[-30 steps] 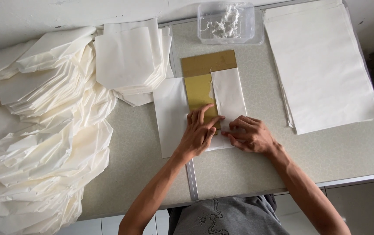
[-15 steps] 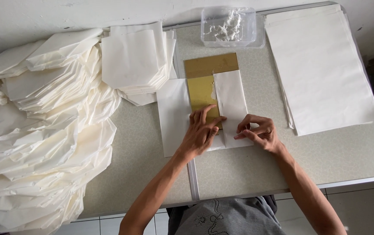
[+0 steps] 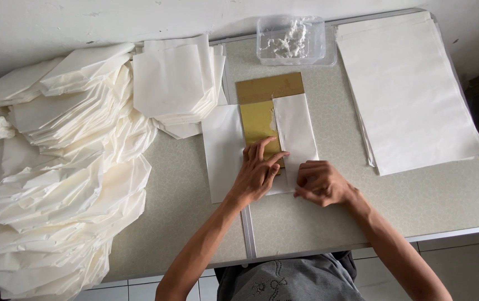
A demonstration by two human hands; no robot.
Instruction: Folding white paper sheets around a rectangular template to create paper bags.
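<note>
Two bare hands work at the middle of a speckled grey folding surface (image 3: 195,184), both on one sheet of white paper (image 3: 223,150) that lies wrapped around a gold-coloured rectangular template (image 3: 259,120). Left hand (image 3: 256,175) lies flat, fingers spread and pressing down on the lower end of the template and the paper beneath it; it clasps nothing. Right hand (image 3: 320,183) is curled, fingers drawn together on the lower right corner of the paper's right flap (image 3: 294,136), which is already laid over the template; whether an edge is pinched between the fingertips cannot be told. Left flap lies open and flat on the surface. Template's upper end shows bare above the paper. Beyond it stands a clear plastic tub (image 3: 295,39) holding a white pasty mass. Flat white sheets are stacked (image 3: 407,89) at right; finished white bags are piled (image 3: 178,83) behind left and heaped (image 3: 55,184) along the far left edge. Judgement: the fold in hand will come out clean if the flat hand pins the template so it cannot slide, the crease is run tight along the template's edge, and the flap edges stay parallel to it.
</note>
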